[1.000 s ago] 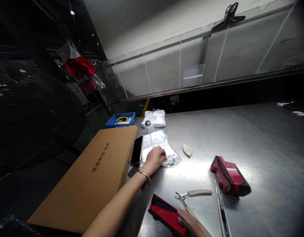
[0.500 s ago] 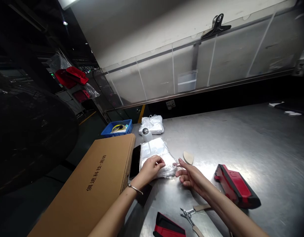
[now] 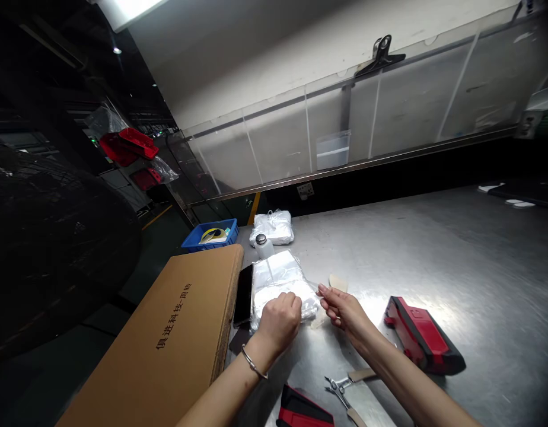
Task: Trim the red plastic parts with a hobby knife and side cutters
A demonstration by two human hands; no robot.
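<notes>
A stack of clear and white plastic bags [image 3: 280, 268] lies on the metal table in front of me. My left hand [image 3: 280, 320], with a bracelet at the wrist, is closed over the near side of the stack; its fingertips are turned away, so what they hold is hidden. Beside the stack's right edge, my right hand [image 3: 345, 309] pinches thumb and forefinger together on a thin, see-through plastic bag edge [image 3: 313, 286]. A tan rounded piece [image 3: 338, 283] lies just behind my right fingers, seen partly through film.
At left stands a large cardboard box [image 3: 167, 326], with a phone [image 3: 244, 296] beside it. Behind are a small bottle [image 3: 264, 247], another bag bundle [image 3: 274, 226] and a blue bin [image 3: 191, 242]. Nippers [image 3: 338, 388] and red-black housings [image 3: 425, 335] lie near my right arm.
My left hand has rolled over and moved slightly nearer me, closing into a fist. The right hand's spread fingers have come together in a pinch on the film.
</notes>
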